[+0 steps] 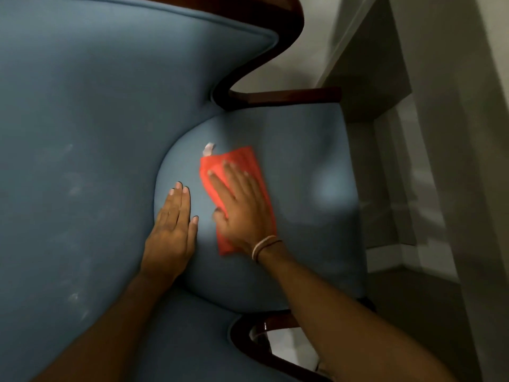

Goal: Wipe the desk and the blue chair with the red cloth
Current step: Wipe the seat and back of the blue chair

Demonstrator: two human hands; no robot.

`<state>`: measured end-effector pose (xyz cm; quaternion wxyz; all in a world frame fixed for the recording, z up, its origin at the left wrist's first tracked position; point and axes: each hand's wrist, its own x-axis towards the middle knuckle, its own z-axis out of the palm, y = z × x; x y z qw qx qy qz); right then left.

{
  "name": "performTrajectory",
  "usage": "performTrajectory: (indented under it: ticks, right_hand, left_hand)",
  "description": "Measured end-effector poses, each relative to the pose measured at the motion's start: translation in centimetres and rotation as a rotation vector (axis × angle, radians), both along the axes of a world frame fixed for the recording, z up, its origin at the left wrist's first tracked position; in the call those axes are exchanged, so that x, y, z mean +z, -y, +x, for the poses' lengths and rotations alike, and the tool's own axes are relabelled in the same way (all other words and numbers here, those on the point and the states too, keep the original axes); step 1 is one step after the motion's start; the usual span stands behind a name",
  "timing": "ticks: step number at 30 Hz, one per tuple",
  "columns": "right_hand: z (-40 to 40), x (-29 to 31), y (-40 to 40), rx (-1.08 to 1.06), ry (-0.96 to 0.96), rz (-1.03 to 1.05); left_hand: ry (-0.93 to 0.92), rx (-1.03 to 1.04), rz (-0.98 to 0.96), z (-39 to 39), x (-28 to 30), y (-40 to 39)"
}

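Observation:
The blue chair [308, 166] fills most of the head view, its padded back on the left and its seat in the middle. The red cloth [248, 161] lies flat on the seat with a small white tag at its far corner. My right hand [242, 205] presses flat on the cloth, fingers spread, a band on the wrist. My left hand [173, 230] lies flat and bare on the seat beside the chair back, fingers together, a short gap left of the cloth.
Dark wooden armrests [286, 95] frame the seat at the top and bottom. A grey desk or shelf edge [380, 78] stands right of the chair. Pale dusty marks show on the chair back [71, 166].

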<state>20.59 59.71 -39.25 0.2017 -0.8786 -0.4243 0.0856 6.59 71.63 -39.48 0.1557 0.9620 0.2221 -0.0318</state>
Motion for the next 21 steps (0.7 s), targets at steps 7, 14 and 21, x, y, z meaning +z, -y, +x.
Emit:
performTrajectory:
  ticks: [7,14,21]
  right_hand:
    - [-2.1,-0.8,13.5,0.171,0.07,-0.162]
    - [5.1,-0.5,8.2,-0.456,0.064,-0.095]
    - [-0.7,1.3,-0.1,-0.155,-0.171,0.008]
  left_hand:
    - [-0.023,0.001,-0.033,0.0,0.5,-0.1]
    - [-0.025,0.022,-0.015,0.0,0.0,0.2]
    - [-0.025,0.004,-0.067,0.2,0.9,0.0]
